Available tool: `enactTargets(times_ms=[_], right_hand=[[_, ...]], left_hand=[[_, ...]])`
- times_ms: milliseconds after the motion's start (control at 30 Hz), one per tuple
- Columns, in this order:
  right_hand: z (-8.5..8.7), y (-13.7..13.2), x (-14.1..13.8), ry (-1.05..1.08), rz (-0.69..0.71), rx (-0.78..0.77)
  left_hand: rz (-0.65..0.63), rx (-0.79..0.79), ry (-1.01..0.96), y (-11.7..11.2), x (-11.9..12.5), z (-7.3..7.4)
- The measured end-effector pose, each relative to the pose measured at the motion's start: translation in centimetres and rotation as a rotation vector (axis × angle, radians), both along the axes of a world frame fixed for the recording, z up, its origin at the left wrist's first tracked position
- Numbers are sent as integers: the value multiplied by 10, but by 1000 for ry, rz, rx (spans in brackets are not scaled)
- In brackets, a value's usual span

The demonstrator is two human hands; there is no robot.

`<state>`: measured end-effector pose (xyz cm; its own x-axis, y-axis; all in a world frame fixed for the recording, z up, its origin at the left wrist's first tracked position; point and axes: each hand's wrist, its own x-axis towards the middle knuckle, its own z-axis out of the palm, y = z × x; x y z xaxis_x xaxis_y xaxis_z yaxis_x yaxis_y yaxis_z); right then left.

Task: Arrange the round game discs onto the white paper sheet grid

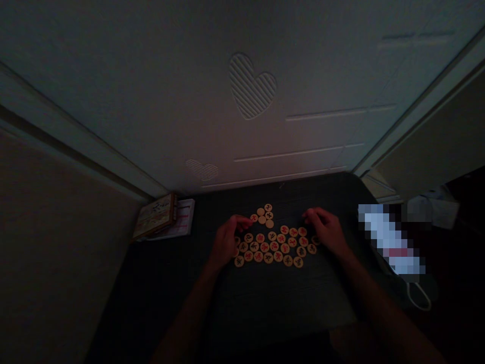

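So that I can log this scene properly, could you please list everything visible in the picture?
round discs: around thirty, pale wood with red or black marks, in rows mid-table, a small cluster behind
table: one, dark, lower middle
box: one, printed top with a brown edge, table's far left corner
paper: one, white with pink lines, beside the box
pixelated item: one, pale blue and white, right of the discs
thin loop: one, white, near right
wall panel: one, pale, behind the table, two embossed hearts
left hand: one, fingers curled at the discs' left edge; grip unclear
right hand: one, fingers curled at the discs' right edge; grip unclear
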<state>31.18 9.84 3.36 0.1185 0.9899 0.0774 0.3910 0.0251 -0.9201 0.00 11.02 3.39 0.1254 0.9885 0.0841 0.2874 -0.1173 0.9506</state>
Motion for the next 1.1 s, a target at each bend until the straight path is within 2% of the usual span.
enactTargets(times_ms=[167,367,833,1100], right_hand=[[-3,1,-15,133,34,-16],[-2,0,-18,195,79,-64],[-2,1,-12,148,42,-27],[-2,1,-13,140,65,-62]], left_hand=[[114,14,-72,7,-12,-5],[226,12,-93,12,-14,-4],[222,-4,-38,11,-13,-3],[214,1,-33,10,-11,-1]])
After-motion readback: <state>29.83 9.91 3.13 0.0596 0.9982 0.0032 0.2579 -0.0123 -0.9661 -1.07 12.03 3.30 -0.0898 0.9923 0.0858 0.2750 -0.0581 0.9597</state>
